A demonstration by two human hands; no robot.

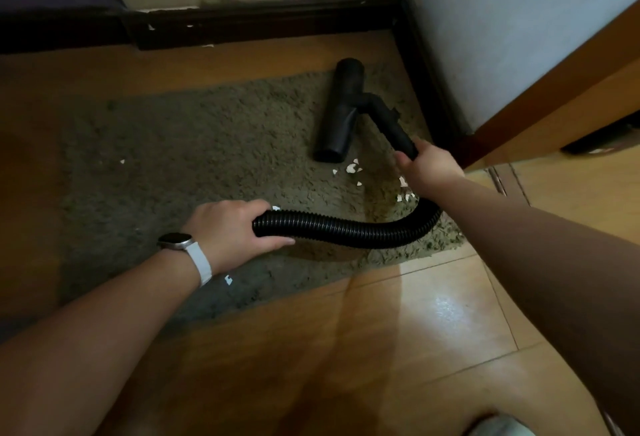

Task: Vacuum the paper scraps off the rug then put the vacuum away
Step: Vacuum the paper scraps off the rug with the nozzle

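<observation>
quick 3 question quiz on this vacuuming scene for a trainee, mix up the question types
1. True or false: the rug is already free of paper scraps.
2. Which hand grips the ribbed hose: A left hand, B right hand, C neither?
3. Fill in: the floor nozzle lies near the rug's far ____ corner.

Key
1. False: white scraps lie just nearer than the nozzle, and a few elsewhere on the rug.
2. A; the right hand holds the rigid wand.
3. right

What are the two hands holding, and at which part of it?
Both hold the vacuum. The left hand grips the ribbed black hose near its visible left end. The right hand grips the rigid tube just behind the floor nozzle.
</observation>
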